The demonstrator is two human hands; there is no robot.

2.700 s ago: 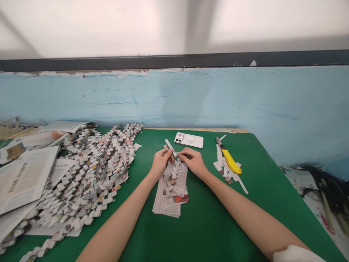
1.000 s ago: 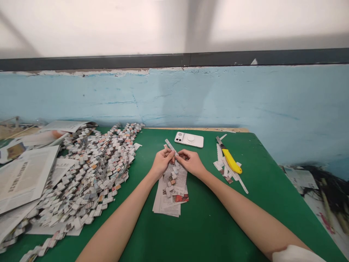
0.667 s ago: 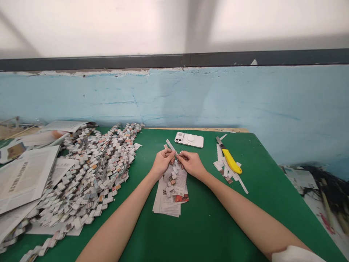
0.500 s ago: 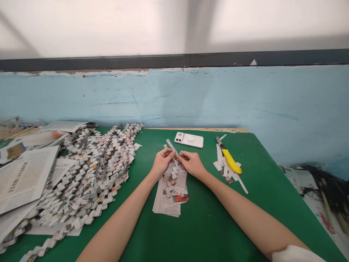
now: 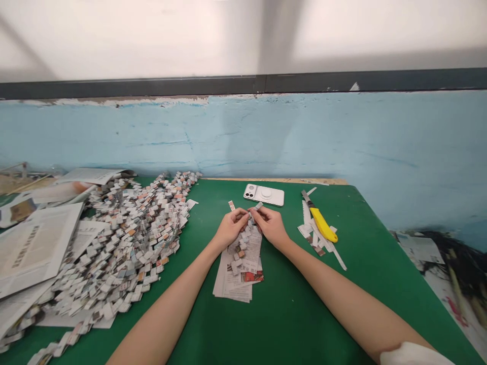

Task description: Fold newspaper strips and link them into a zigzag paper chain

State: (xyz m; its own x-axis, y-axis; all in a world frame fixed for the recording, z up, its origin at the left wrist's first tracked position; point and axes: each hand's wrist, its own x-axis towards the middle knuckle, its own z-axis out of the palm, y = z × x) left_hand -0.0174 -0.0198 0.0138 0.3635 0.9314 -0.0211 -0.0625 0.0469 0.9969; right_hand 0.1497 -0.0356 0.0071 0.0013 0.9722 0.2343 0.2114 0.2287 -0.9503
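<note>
Over a stack of newsprint on the green worktop, a folded paper chain runs lengthwise toward the person, veering slightly left; a short paper tab points away and rightward. The left hand and right hand pinch its far end, each grip closed, forearms converging.

One left hand, one right hand, one short folded-newspaper chain, one smartphone and one yellow-handled knife at one worktop. Folded links in one heap defy counting.
</note>
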